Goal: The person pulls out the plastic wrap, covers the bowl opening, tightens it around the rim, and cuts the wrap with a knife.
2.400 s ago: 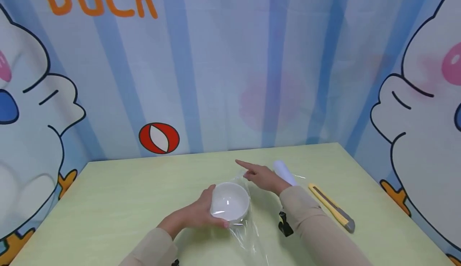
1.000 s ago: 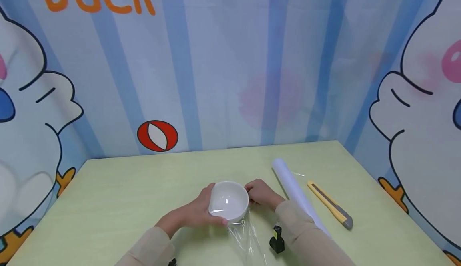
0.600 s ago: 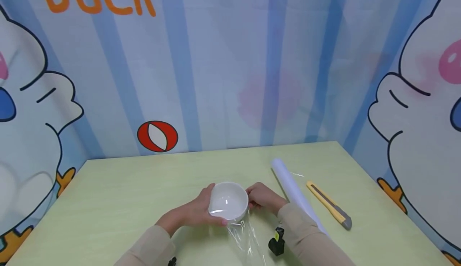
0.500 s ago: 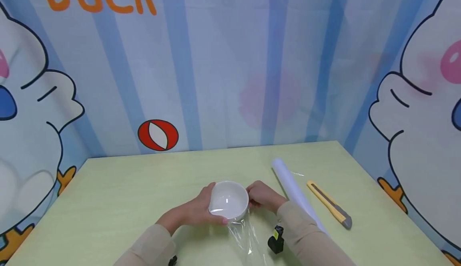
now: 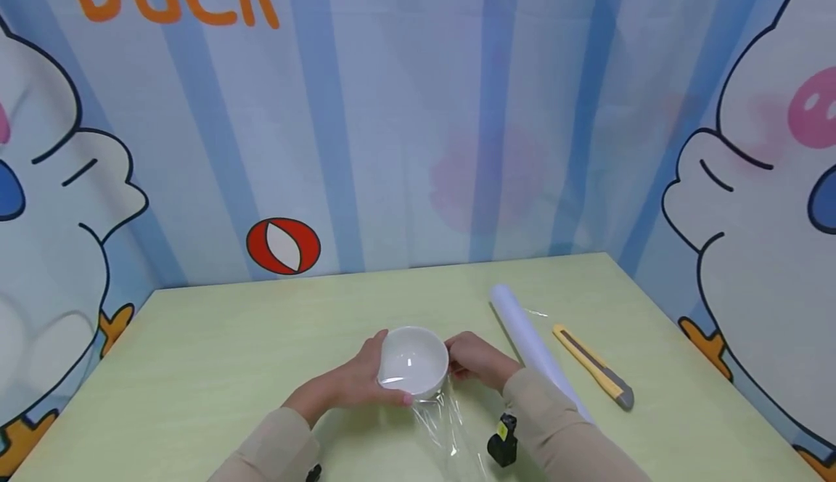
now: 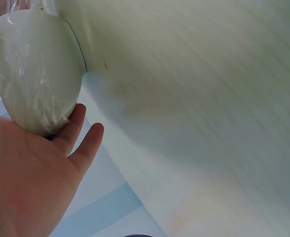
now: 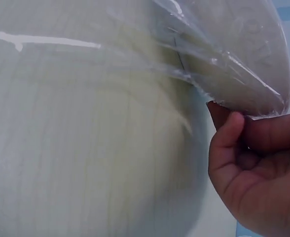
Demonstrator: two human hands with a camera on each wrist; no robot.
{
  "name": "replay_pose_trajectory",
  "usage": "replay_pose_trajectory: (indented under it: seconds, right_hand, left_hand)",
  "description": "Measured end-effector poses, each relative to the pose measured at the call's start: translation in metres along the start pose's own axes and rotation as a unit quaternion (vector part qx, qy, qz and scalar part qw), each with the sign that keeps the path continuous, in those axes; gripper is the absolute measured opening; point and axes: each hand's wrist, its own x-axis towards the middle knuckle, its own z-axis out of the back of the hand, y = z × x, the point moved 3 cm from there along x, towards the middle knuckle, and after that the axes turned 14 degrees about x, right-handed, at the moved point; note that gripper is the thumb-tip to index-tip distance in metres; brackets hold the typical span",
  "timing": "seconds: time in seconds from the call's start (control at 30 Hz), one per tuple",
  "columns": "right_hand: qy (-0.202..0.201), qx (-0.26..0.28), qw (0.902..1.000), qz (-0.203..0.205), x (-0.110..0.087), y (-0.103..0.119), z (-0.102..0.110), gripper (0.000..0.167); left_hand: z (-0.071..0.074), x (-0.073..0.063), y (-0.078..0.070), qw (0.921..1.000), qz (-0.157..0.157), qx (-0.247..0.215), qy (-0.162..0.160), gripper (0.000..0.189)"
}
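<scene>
A white bowl (image 5: 414, 361) is held above the table by my left hand (image 5: 355, 380), thumb at its near side and fingers round its left. Clear plastic wrap (image 5: 451, 424) covers it and trails down in folds from its near right edge. Seen from the left wrist, the wrap (image 6: 49, 94) clings wrinkled over the bowl's outside. At the bowl's right rim, my right hand (image 5: 482, 361) has its fingers curled. In the right wrist view, thumb and fingertips of that hand (image 7: 258, 168) pinch the wrap (image 7: 204, 54) right at the bowl's edge.
A pale lilac roll (image 5: 532, 344) lies slanted beyond the right forearm, with a scrap of clear film (image 5: 535, 313) beside its far end. Right of it is a yellow and grey utility knife (image 5: 594, 369). A printed curtain (image 5: 405, 119) stands behind the pale green table (image 5: 261, 329).
From beyond the bowl, where its index finger pointed out, my right hand has come down to the bowl's right rim and pinched the wrap. Both hands have hardly moved over the last second.
</scene>
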Motion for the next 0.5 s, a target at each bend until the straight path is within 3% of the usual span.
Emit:
replay_pose_trajectory:
  seconds: [0.17, 0.5]
  right_hand:
    - [-0.004, -0.016, 0.9999, 0.001, 0.0002, 0.0001, -0.0023, 0.023]
    - [0.038, -0.023, 0.9987, -0.023, 0.0019, -0.0013, -0.0020, 0.024]
  left_hand:
    - [0.0001, 0.0000, -0.0006, 1.0000, -0.001, 0.001, -0.001, 0.115]
    - [0.0033, 0.0018, -0.0014, 0.9999, 0.005, 0.013, 0.007, 0.115]
